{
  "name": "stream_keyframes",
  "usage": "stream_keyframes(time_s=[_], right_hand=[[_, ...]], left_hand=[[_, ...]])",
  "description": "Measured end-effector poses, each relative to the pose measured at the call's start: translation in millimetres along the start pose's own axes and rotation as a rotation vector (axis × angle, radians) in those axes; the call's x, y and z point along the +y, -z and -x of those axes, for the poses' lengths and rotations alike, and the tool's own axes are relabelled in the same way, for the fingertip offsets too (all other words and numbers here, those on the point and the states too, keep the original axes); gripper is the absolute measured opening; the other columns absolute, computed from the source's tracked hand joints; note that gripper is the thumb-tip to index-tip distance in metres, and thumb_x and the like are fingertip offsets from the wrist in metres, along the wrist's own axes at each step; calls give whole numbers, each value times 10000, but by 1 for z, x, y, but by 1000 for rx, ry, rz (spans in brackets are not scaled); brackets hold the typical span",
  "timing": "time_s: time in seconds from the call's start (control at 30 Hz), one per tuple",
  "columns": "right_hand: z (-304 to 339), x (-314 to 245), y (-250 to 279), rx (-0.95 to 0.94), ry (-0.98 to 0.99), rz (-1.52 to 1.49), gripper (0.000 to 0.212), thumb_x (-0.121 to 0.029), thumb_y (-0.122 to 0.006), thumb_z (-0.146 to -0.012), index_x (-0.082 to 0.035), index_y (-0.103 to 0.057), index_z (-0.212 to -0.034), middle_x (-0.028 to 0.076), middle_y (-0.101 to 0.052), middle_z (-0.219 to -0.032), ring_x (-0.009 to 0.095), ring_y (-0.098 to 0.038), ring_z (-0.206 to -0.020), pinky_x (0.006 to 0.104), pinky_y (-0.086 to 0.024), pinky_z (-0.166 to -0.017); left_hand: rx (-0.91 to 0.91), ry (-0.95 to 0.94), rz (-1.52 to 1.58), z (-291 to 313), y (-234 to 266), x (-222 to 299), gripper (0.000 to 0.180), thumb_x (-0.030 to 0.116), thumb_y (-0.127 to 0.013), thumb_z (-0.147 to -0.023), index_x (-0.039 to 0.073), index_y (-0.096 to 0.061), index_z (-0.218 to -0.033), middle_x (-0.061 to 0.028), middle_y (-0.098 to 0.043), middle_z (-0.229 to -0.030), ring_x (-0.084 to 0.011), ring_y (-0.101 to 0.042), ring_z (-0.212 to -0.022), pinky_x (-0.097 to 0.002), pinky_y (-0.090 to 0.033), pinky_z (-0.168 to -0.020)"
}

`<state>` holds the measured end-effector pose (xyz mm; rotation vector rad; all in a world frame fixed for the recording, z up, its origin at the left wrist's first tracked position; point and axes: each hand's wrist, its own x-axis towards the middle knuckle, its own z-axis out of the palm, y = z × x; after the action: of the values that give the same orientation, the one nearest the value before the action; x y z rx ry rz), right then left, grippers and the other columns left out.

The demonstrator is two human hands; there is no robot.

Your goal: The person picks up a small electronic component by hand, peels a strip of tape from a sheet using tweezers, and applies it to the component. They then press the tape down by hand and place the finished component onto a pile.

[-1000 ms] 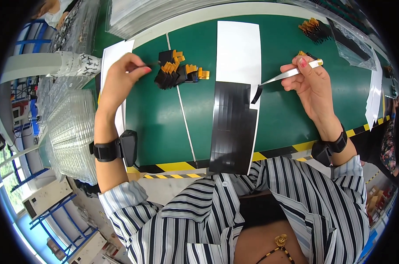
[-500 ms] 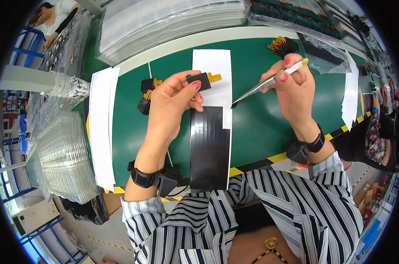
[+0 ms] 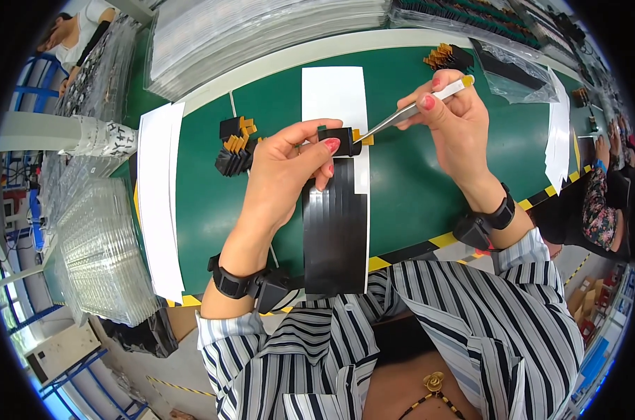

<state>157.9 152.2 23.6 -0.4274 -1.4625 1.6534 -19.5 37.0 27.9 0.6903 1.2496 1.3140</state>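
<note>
My left hand (image 3: 279, 168) pinches a flat black part with a gold flex tail (image 3: 344, 138) between thumb and fingers, a little above the mat. In my right hand (image 3: 457, 129) is a pair of metal tweezers (image 3: 405, 113). Their tip meets the part where the black body joins the gold tail. A small dark piece shows at that edge; whether the tip still grips it I cannot make out. Below my left hand lies a sheet of black strips (image 3: 335, 245) on white backing paper (image 3: 333, 91).
Similar black parts with gold tails lie in stacks at left (image 3: 233, 157) and far right (image 3: 463, 59) on the green mat (image 3: 415, 196). White paper sheets (image 3: 160, 203) lie along the left edge. Clear plastic trays (image 3: 261, 42) stand behind; a plastic bag (image 3: 520, 87) sits at far right.
The tweezers have moved up and left from the backing paper's edge to the part, with a small black piece at their tip before. My left hand has shifted slightly right and down.
</note>
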Motion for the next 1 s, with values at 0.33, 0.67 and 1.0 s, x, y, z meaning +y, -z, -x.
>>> stream_keyframes(time_s=[0.33,0.67,1.0], right_hand=[[-1,-4,1,-89,-72,-154,137,-114,-508,-854,-61,-399,-919,117,-564,-773,200,-577,-675,288,-487,-602],[-2,2,-2,22,-86,-50,123,-83,-515,-845,-64,-404,-895,142,-586,-803,204,-597,-679,290,-500,-620],[-5,4,0,53,-101,-49,111,-76,-512,-847,-67,-409,-889,142,-590,-819,193,-603,-682,279,-505,-629]], left_hand=[[50,33,106,-3,5,1,210,34,-549,-795,-10,-577,-999,-13,-510,-578,-66,-441,-461,-186,-350,-443],[-7,50,52,0,2,-2,208,45,-548,-802,-7,-571,-1002,-11,-511,-595,-65,-439,-468,-181,-347,-442],[-44,87,29,1,2,-2,210,56,-532,-820,6,-571,-1020,-6,-510,-605,-61,-434,-482,-176,-342,-440]])
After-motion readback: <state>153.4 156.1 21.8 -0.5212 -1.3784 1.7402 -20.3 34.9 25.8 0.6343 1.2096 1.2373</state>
